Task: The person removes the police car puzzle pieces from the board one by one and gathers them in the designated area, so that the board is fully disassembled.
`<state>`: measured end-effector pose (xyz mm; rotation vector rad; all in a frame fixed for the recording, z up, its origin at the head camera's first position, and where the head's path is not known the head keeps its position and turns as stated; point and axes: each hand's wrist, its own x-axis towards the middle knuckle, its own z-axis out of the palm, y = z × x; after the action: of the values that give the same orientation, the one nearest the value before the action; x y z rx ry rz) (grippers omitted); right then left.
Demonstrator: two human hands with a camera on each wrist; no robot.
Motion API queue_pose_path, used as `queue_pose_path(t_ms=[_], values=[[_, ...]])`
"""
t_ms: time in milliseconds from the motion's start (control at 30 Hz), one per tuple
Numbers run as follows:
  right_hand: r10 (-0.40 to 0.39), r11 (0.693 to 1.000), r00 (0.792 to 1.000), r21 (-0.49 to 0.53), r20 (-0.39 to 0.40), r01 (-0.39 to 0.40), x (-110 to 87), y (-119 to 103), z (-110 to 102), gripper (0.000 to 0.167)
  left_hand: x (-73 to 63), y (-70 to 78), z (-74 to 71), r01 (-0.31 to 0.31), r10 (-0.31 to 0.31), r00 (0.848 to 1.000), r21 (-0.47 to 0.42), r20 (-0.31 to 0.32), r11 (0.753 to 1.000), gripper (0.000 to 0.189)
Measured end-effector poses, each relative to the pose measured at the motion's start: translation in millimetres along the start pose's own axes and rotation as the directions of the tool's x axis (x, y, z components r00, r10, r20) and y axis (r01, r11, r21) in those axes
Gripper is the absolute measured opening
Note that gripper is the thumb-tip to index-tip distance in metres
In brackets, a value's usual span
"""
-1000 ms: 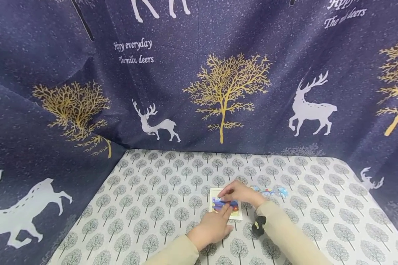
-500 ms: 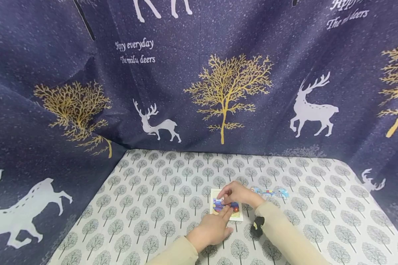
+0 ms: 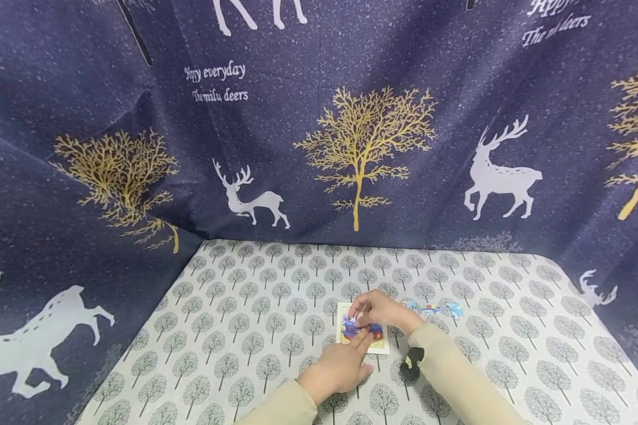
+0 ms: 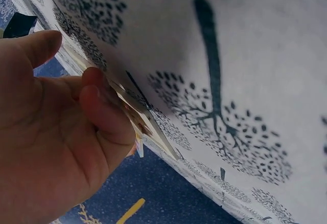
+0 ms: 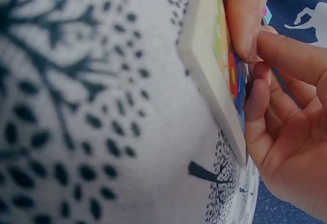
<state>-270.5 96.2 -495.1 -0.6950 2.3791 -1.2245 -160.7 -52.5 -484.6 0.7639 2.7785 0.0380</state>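
Observation:
A small picture puzzle board (image 3: 384,348) with a pale rim and a blue vehicle picture lies on the tablecloth in the head view. My left hand (image 3: 340,361) reaches over its near side, straight fingers resting on the picture. My right hand (image 3: 378,308) comes from the right, thumb and fingers curled close over the board's upper part. At its fingertips a small colourful puzzle piece (image 5: 266,15) shows in the right wrist view, pinched and partly hidden by fingers. The left wrist view shows the board edge (image 4: 163,138) beyond my left fingers.
Several loose blue, red and yellow puzzle pieces (image 3: 433,309) lie behind my right forearm. A white tablecloth (image 3: 234,342) with tree prints covers the table. Dark blue curtain fabric (image 3: 308,147) with deer and trees hangs behind and to the left.
The right fingertips have shifted slightly over the upper part of the board, and more of the blue picture shows beneath them. The left hand stays in place on the board.

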Motion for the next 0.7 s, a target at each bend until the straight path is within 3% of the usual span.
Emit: queue_pose_path(t_ms=[200, 333, 467, 600, 700], values=[[-0.006, 1.000, 1.000, 0.016, -0.001, 0.006, -3.0, -3.7, 0.7, 0.016, -1.0, -0.7, 0.8, -0.012, 0.012, 1.000, -0.034, -0.007, 0.999, 0.065], [-0.022, 1.000, 1.000, 0.008, 0.008, 0.022, -3.7, -3.8, 0.4, 0.016, -8.6, -4.8, 2.6, -0.036, 0.033, 0.999, -0.073, -0.041, 0.997, 0.063], [-0.042, 0.999, 0.999, -0.013, 0.009, 0.042, -3.4, -0.6, 0.0, 0.015, -17.0, -12.7, 0.1, -0.058, 0.054, 0.997, -0.056, -0.063, 0.997, 0.061], [-0.035, 0.999, 0.999, -0.020, 0.025, 0.035, -2.8, 1.3, 0.4, 0.016, -22.2, -20.9, -1.7, -0.112, 0.114, 0.988, 0.031, -0.101, 0.993, 0.057], [-0.022, 0.999, 1.000, -0.023, 0.021, 0.022, -1.8, 2.4, 1.0, 0.017, -21.8, -24.5, -1.2, -0.191, 0.210, 0.967, 0.137, -0.145, 0.972, 0.055]])
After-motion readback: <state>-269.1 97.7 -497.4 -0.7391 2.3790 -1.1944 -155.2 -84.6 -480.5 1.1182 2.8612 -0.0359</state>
